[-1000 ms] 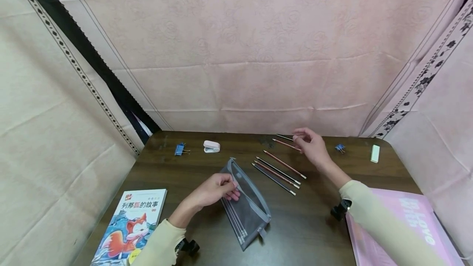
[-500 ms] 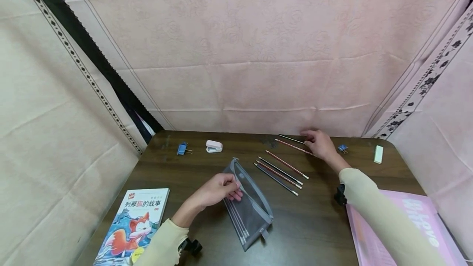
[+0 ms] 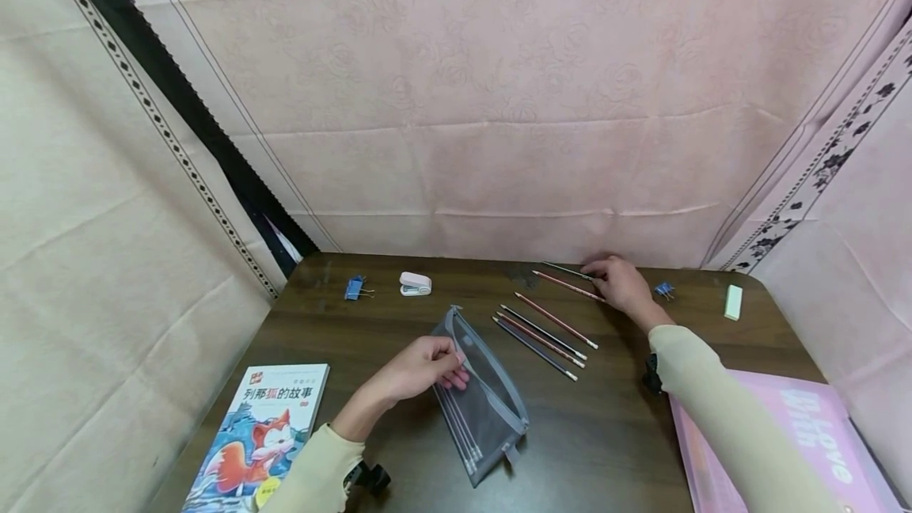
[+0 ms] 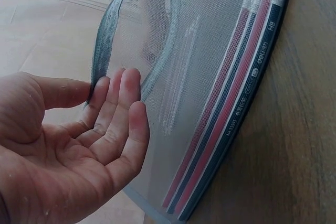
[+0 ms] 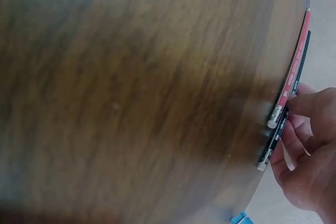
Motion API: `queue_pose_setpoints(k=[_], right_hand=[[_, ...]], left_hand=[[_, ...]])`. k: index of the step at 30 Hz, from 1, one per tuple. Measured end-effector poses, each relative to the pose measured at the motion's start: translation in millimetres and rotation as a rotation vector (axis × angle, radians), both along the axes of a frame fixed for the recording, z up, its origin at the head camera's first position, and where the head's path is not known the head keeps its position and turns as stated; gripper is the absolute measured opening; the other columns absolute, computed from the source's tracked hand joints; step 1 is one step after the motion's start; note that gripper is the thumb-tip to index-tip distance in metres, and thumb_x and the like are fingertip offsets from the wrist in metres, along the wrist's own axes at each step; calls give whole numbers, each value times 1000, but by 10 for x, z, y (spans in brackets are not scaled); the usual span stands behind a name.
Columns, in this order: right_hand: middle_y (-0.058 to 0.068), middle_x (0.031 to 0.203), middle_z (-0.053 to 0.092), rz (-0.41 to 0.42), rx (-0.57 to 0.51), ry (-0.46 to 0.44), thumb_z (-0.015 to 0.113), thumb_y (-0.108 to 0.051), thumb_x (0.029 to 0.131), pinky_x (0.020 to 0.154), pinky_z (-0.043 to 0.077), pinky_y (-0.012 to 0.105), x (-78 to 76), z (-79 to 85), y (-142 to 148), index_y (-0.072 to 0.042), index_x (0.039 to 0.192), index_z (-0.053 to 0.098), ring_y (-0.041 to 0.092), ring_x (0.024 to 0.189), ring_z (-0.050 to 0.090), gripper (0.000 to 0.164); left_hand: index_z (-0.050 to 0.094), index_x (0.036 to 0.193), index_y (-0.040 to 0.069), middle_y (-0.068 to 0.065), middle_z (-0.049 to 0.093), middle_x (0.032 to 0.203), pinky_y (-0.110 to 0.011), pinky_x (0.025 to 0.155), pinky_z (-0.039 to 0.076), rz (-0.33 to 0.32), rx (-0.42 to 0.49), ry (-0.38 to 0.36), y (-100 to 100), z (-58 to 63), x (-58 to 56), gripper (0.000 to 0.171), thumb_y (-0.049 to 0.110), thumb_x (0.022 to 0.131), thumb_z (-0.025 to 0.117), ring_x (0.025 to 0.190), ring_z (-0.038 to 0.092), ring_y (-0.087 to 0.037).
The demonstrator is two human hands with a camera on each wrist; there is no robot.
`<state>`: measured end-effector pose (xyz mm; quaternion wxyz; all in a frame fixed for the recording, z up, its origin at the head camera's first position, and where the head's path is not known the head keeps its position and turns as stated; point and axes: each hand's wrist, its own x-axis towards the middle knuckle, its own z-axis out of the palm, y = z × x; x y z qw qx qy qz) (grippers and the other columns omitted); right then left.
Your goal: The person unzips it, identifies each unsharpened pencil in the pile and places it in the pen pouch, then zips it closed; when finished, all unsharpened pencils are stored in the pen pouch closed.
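My left hand [image 3: 420,370] pinches the zipper edge of a grey mesh pencil case [image 3: 502,430] between thumb and forefinger. The case's mouth gapes. Through the mesh in the left wrist view, several red and black pencils [image 4: 242,77] with white erasers lie inside. At the back of the table, my right hand [image 3: 623,287] has thumb and fingers around a black pencil [image 5: 275,140], near its eraser end. A red pencil [image 5: 290,80] lies right beside it, close to the thumb. Several more red and dark pencils [image 3: 556,320] lie slanted between the case and my right hand.
Along the back stand a blue binder clip [image 3: 354,288], a white stapler [image 3: 416,284], another blue binder clip [image 3: 664,290] and a pale green eraser [image 3: 733,302]. A storybook [image 3: 278,410] lies front left, a pink folder [image 3: 777,418] front right. Fabric curtains [image 3: 499,141] enclose the table.
My right hand has moved right and down from above the back pencils, and its fingers have closed on the black one. My left hand keeps its hold on the case.
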<state>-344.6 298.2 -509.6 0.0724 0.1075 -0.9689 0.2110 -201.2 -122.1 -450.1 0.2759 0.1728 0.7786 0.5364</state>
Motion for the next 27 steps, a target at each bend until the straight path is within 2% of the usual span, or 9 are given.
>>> queue_pose_setpoints(k=[4, 11, 17, 21, 24, 27], right_hand=[[11, 113, 64, 1, 31, 13, 58, -4, 89, 78, 50, 47, -4, -3, -31, -16, 111, 71, 27, 96, 58, 28], [10, 124, 63, 8, 93, 61, 57, -1, 87, 80, 52, 48, 18, 6, -64, -14, 108, 71, 28, 106, 59, 29], [7, 103, 65, -23, 184, 117, 60, -3, 85, 67, 52, 45, 117, 133, -34, -18, 108, 69, 24, 89, 60, 29], [7, 93, 64, -3, 226, 179, 62, -5, 86, 67, 53, 47, 234, 280, -49, -14, 109, 68, 26, 84, 61, 26], [7, 89, 62, 14, 213, 221, 62, -6, 86, 68, 51, 48, 348, 391, -109, -11, 107, 66, 28, 82, 61, 22], [5, 85, 59, 36, 156, 267, 64, -7, 86, 64, 49, 45, 480, 479, -214, -11, 104, 63, 26, 78, 59, 18]], left_hand=[[61, 102, 5, -9, 72, 97, -37, 83, 58, 6, -5, 3, -2, -4, 6, 23, 25, 100, 50, 88, 72, -22], [62, 102, 4, -10, 72, 96, -36, 82, 58, 10, -3, 10, 3, -8, 18, 23, 24, 100, 50, 88, 73, -22], [62, 102, 3, -11, 72, 96, -41, 84, 57, 21, -12, 10, 12, 18, 37, 24, 25, 100, 51, 88, 72, -23], [62, 102, 4, -11, 72, 97, -43, 85, 56, 27, -24, 12, 23, 32, 43, 24, 26, 100, 51, 88, 72, -23], [62, 102, 4, -11, 72, 97, -43, 85, 55, 24, -31, 19, 30, 35, 38, 24, 26, 100, 51, 89, 72, -22], [63, 101, 5, -9, 72, 96, -42, 84, 55, 20, -37, 24, 35, 32, 28, 24, 26, 100, 51, 88, 72, -21]])
